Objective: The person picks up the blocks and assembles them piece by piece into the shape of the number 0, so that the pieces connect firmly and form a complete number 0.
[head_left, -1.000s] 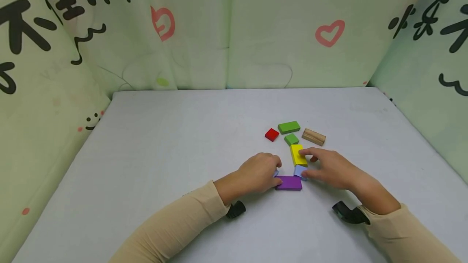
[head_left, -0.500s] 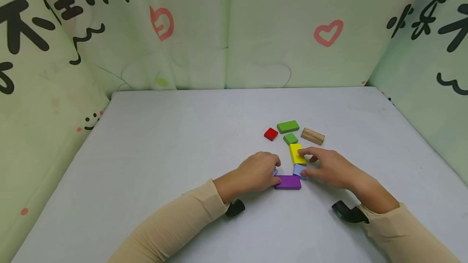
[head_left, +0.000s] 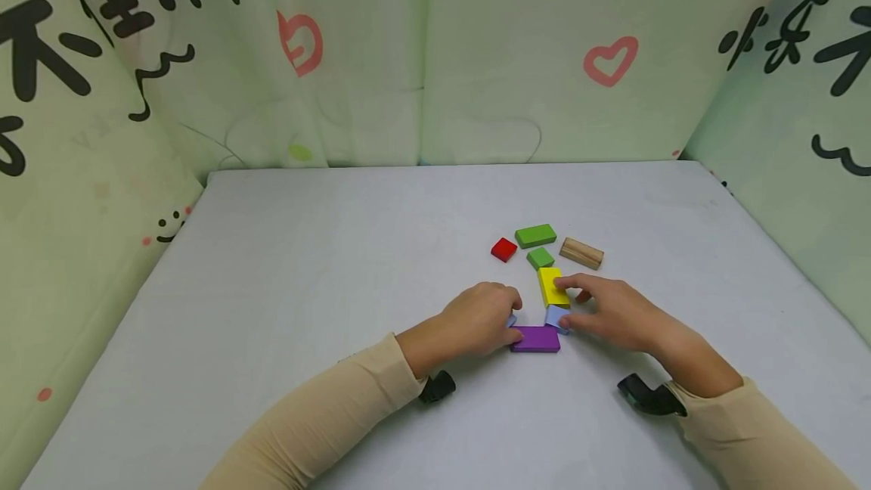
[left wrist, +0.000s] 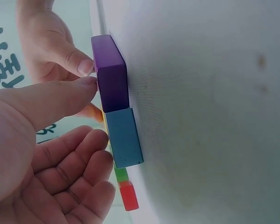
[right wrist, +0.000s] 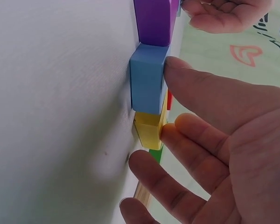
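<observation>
My left hand (head_left: 479, 318) rests at the left end of a purple block (head_left: 539, 340), its thumb touching the top. Its loosely bent fingers lie by a blue block (left wrist: 124, 138), which the head view mostly hides behind them. On the other side my right hand (head_left: 622, 314) touches a second blue block (head_left: 556, 317) with the thumb and a yellow block (head_left: 550, 287) with the index finger. Purple meets blue at both ends, and yellow follows beyond the right blue block. Neither hand curls around a block.
Beyond the yellow block lie a small green block (head_left: 540, 258), a longer green block (head_left: 535, 236), a red block (head_left: 504, 249) and a wooden block (head_left: 581, 253). A white table (head_left: 327, 248) carries them all. Green printed curtains (head_left: 476, 59) enclose its back and sides.
Both hands hold the same pose on the blocks. Only a slight shift of the head view shows.
</observation>
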### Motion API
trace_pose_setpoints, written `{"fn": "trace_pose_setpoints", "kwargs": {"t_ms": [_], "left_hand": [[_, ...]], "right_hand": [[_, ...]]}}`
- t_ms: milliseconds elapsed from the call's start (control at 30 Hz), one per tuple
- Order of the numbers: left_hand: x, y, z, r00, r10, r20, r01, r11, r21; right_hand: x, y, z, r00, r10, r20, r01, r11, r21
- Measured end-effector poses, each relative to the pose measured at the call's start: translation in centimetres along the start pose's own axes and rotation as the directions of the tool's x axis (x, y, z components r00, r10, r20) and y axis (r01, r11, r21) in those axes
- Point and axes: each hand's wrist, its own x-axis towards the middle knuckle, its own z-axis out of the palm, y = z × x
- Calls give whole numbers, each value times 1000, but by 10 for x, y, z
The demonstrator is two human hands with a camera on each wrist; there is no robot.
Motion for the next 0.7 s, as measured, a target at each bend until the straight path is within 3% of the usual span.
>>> {"fn": "trace_pose_setpoints", "kwargs": {"t_ms": [433,700], "left_hand": [[3,-5,-1,1000,0,23,1,998,-59],[11,-11,-14,1000,-4,10,6,990,-138]], "right_hand": [[-1,3,1,1000,-14,-12,14,1000,6],[-1,3,1,1000,-16,-15,16,1000,14]]}}
